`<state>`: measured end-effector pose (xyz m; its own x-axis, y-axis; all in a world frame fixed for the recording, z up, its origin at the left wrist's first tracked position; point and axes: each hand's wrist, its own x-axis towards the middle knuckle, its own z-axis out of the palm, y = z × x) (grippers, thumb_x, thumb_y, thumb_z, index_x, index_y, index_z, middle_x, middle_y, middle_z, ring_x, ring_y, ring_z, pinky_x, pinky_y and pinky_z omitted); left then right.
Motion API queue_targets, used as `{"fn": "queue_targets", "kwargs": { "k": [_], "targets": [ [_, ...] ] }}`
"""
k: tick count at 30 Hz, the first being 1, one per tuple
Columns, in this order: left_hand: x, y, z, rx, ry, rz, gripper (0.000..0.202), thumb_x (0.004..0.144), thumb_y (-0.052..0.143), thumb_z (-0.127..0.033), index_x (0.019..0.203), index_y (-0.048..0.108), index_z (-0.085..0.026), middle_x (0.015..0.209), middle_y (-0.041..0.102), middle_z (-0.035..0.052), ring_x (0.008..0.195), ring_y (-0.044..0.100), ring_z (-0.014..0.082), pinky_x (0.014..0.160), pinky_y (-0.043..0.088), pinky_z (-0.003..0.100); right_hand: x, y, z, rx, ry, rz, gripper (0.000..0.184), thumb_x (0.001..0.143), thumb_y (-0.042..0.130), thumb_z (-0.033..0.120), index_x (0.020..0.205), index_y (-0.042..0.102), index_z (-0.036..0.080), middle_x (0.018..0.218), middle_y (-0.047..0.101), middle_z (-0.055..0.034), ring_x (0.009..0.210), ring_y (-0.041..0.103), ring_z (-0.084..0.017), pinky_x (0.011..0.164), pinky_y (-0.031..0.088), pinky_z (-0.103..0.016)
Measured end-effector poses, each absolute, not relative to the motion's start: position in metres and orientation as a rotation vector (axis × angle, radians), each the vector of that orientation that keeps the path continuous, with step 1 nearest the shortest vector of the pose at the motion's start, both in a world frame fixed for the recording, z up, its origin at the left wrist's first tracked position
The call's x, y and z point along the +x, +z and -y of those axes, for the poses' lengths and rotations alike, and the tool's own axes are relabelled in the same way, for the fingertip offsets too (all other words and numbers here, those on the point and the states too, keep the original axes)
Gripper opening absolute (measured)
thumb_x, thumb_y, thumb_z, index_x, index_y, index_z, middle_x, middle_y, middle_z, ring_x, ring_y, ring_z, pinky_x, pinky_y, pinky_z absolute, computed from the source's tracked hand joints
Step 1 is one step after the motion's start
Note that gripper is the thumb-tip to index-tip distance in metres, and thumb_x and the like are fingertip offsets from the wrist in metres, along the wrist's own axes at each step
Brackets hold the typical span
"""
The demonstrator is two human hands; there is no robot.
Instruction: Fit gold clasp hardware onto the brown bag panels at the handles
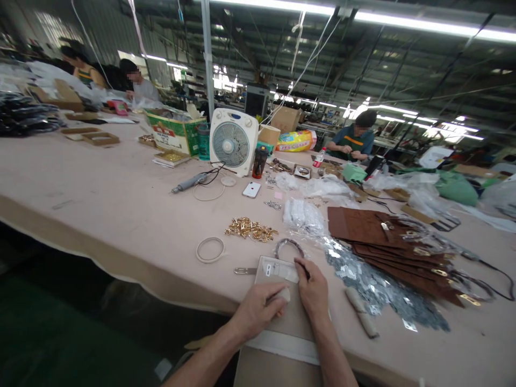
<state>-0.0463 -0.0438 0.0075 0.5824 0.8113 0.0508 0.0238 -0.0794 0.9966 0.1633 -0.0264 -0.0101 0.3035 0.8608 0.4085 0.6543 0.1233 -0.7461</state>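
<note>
A flat beige leather-like piece [282, 321] lies before me at the table's front edge and hangs over it. A strap tab with a metal end [245, 271] sticks out at its left, and a dark, plastic-wrapped looped handle [289, 242] curves out from its top. My left hand [260, 307] is closed over the piece, pinching a small whitish object [284, 294] whose kind I cannot make out. My right hand [313, 287] is closed at the upper right edge, fingers on a dark strip, perhaps the handle's end; its far side is hidden.
Gold metal fittings [250, 229] are heaped ahead, with a roll of pale tape [210, 250] to their left. Grey metal plates [374, 282] and stacked brown leather pieces [387, 242] lie right. Farther back stand a fan [233, 140], phone [251, 189] and rotary tool [189, 183]. Co-workers sit beyond.
</note>
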Motion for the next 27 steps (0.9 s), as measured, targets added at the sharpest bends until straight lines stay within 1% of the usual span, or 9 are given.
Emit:
{"fn": "queue_targets", "kwargs": {
  "k": [2, 4, 6, 9, 13, 15, 20, 24, 27],
  "targets": [
    [-0.047, 0.005, 0.042, 1.539, 0.764, -0.711, 0.064, 0.095, 0.063, -0.033, 0.155, 0.047, -0.017, 0.088, 0.072, 0.0022, 0.072, 0.066, 0.0156, 0.073, 0.054, 0.028, 0.161, -0.003, 0.031, -1.573, 0.275, 1.363, 0.032, 0.098, 0.058, 0.044, 0.116, 0.074, 0.023, 0.117, 0.076, -0.0077, 0.107, 0.068, -0.025, 0.098, 0.052, -0.043],
    [-0.047, 0.004, 0.040, 1.537, 0.756, -0.703, 0.084, 0.093, 0.064, -0.029, 0.165, 0.024, -0.017, 0.086, 0.071, 0.0006, 0.071, 0.066, 0.0154, 0.072, 0.053, 0.028, 0.159, 0.004, 0.040, -1.519, 0.292, 1.288, 0.031, 0.098, 0.060, 0.045, 0.115, 0.073, 0.023, 0.117, 0.075, -0.0077, 0.103, 0.068, -0.023, 0.093, 0.053, -0.040],
    [-0.047, 0.004, 0.040, 1.541, 0.736, -0.707, 0.090, 0.091, 0.063, -0.024, 0.166, 0.015, -0.018, 0.086, 0.071, 0.0001, 0.072, 0.067, 0.0160, 0.072, 0.053, 0.029, 0.157, 0.009, 0.054, -1.459, 0.319, 1.272, 0.029, 0.098, 0.061, 0.045, 0.113, 0.073, 0.023, 0.115, 0.074, -0.0075, 0.103, 0.068, -0.023, 0.091, 0.054, -0.037],
    [-0.047, 0.006, 0.040, 1.571, 0.684, -0.721, 0.088, 0.088, 0.058, -0.016, 0.166, 0.017, -0.022, 0.088, 0.072, -0.0004, 0.074, 0.069, 0.0172, 0.075, 0.054, 0.030, 0.151, 0.012, 0.077, -1.392, 0.367, 1.449, 0.023, 0.099, 0.062, 0.038, 0.115, 0.072, 0.025, 0.114, 0.074, -0.0071, 0.106, 0.069, -0.022, 0.092, 0.056, -0.036],
    [-0.050, 0.009, 0.042, 1.697, 0.652, -0.764, 0.089, 0.083, 0.057, -0.014, 0.165, 0.023, -0.021, 0.095, 0.074, 0.0030, 0.079, 0.070, 0.0209, 0.078, 0.055, 0.034, 0.143, 0.014, 0.095, -1.334, 0.371, 1.829, 0.034, 0.101, 0.060, 0.031, 0.134, 0.066, 0.029, 0.130, 0.069, -0.0089, 0.119, 0.066, -0.024, 0.103, 0.057, -0.041],
    [-0.051, 0.010, 0.042, 1.761, 0.653, -0.781, 0.090, 0.081, 0.058, -0.014, 0.165, 0.025, -0.020, 0.103, 0.075, 0.0057, 0.088, 0.070, 0.0238, 0.083, 0.055, 0.036, 0.141, 0.016, 0.096, -1.306, 0.368, 1.963, 0.034, 0.102, 0.058, 0.028, 0.135, 0.066, 0.030, 0.129, 0.070, -0.0093, 0.121, 0.066, -0.025, 0.105, 0.056, -0.043],
    [-0.054, 0.013, 0.042, 1.826, 0.649, -0.770, 0.087, 0.077, 0.058, -0.013, 0.161, 0.034, -0.019, 0.108, 0.075, 0.0071, 0.103, 0.069, 0.0281, 0.093, 0.054, 0.040, 0.142, 0.017, 0.095, -1.332, 0.390, 2.085, 0.027, 0.104, 0.055, 0.027, 0.127, 0.068, 0.030, 0.111, 0.073, -0.0071, 0.105, 0.069, -0.022, 0.090, 0.059, -0.038],
    [-0.055, 0.015, 0.042, 1.768, 0.630, -0.726, 0.079, 0.076, 0.060, -0.011, 0.153, 0.044, -0.019, 0.104, 0.076, 0.0066, 0.094, 0.072, 0.0261, 0.087, 0.056, 0.037, 0.143, 0.020, 0.098, -1.399, 0.353, 2.119, 0.024, 0.104, 0.055, 0.027, 0.124, 0.068, 0.032, 0.108, 0.072, -0.0052, 0.101, 0.068, -0.023, 0.089, 0.057, -0.038],
    [-0.056, 0.017, 0.042, 1.619, 0.636, -0.688, 0.064, 0.082, 0.060, -0.016, 0.145, 0.050, -0.018, 0.111, 0.075, 0.0085, 0.080, 0.072, 0.0208, 0.074, 0.058, 0.032, 0.141, 0.025, 0.101, -1.432, 0.357, 2.109, 0.022, 0.105, 0.052, 0.025, 0.118, 0.069, 0.032, 0.106, 0.071, -0.0041, 0.100, 0.066, -0.022, 0.089, 0.055, -0.037]
  ]
}}
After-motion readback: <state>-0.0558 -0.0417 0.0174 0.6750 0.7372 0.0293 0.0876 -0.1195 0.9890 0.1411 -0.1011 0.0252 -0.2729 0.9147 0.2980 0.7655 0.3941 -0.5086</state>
